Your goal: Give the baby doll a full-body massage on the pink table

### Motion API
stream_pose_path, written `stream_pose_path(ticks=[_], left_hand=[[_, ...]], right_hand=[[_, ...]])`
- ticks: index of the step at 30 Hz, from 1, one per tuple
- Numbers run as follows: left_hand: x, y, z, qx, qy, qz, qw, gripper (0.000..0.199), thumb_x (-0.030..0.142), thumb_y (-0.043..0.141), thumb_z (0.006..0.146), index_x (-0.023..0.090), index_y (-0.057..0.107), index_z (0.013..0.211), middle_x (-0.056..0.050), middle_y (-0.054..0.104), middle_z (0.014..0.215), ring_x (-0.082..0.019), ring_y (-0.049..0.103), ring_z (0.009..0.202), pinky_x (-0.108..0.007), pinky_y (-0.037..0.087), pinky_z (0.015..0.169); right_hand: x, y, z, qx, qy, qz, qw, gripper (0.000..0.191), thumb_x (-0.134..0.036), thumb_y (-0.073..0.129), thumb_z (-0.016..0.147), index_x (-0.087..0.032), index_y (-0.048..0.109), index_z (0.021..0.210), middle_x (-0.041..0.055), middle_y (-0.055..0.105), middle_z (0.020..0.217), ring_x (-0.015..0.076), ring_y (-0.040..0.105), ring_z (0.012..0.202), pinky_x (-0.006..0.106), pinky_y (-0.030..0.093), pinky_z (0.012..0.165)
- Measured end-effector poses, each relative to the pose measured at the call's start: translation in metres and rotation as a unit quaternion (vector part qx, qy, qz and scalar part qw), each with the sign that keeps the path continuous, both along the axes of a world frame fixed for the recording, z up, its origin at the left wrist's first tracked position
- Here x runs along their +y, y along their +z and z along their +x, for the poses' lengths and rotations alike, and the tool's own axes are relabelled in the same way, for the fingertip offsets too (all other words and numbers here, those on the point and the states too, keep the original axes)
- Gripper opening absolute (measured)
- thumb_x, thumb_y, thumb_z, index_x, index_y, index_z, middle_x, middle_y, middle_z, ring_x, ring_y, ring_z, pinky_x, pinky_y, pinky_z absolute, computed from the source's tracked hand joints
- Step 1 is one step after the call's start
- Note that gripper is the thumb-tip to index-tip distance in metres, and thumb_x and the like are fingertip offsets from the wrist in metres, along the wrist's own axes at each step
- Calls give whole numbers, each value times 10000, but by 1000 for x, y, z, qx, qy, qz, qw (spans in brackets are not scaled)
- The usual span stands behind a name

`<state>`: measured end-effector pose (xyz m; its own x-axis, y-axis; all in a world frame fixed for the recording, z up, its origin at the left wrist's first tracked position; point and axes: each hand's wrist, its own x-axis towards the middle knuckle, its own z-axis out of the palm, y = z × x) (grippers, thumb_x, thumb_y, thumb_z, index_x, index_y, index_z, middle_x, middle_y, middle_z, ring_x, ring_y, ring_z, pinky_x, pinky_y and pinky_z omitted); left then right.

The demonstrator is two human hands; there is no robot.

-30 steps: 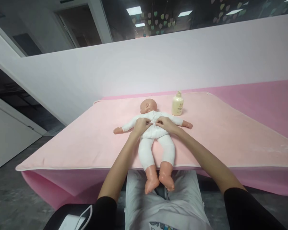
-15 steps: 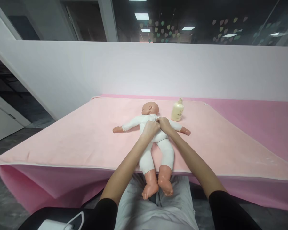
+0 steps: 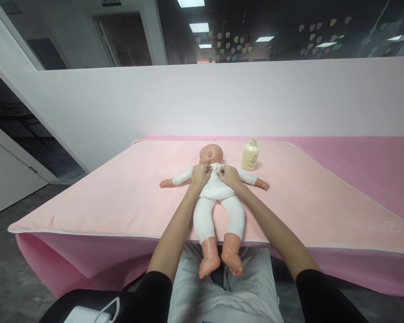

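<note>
A baby doll (image 3: 218,186) with a white cloth body lies stretched out, its bald head (image 3: 211,153) turned to the left and its bare feet hanging past the table's front edge. My left hand (image 3: 201,176) is closed at the upper left of its torso, fingertips pinching white cloth near the neck. On the other side, my right hand (image 3: 229,176) pinches the same cloth just below the neck. A short gap of gathered fabric (image 3: 216,168) shows between the hands. My fingers partly hide exactly what they grip.
A pale yellow pump bottle (image 3: 250,154) stands beyond the doll's right-hand arm. Light pink cloth (image 3: 128,193) over darker pink cloth (image 3: 366,166) covers the table. A white wall (image 3: 202,98) rises behind it. At lower left sits a white device with a cable (image 3: 87,315).
My left hand has moved up and left from the middle of the doll's torso, away from my right hand. The right hand stays near the neck. The view has tilted slightly.
</note>
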<state>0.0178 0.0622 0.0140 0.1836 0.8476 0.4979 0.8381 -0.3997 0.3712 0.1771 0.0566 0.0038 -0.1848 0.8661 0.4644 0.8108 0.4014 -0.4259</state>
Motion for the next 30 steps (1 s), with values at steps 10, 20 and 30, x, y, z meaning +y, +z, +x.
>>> stream_pose_path(ticks=[10, 20, 30], left_hand=[[7, -11, -7, -131, -16, -17, 991, 195, 263, 618, 808, 190, 757, 923, -87, 748, 972, -238, 683, 921, -347, 491, 861], [15, -19, -7, -221, -31, -26, 974, 138, 235, 678, 750, 183, 764, 844, -77, 751, 923, -213, 671, 887, -334, 492, 859], [-15, -1, -19, -103, 182, -25, 978, 474, 399, 355, 924, 120, 724, 824, -152, 722, 870, -234, 663, 861, -313, 447, 799]], right_hand=[[12, -12, 7, 99, -18, 75, 992, 512, -155, 458, 834, -83, 501, 1339, 170, 500, 1391, 251, 439, 1319, 409, 349, 1113], [32, 0, 14, 80, -80, -94, 989, 187, -305, 642, 787, -187, 773, 849, 118, 742, 922, 263, 686, 913, 320, 484, 797], [24, -10, 12, 137, -98, -91, 981, 425, -360, 506, 875, -172, 599, 1245, 83, 643, 1237, 221, 575, 1157, 308, 401, 993]])
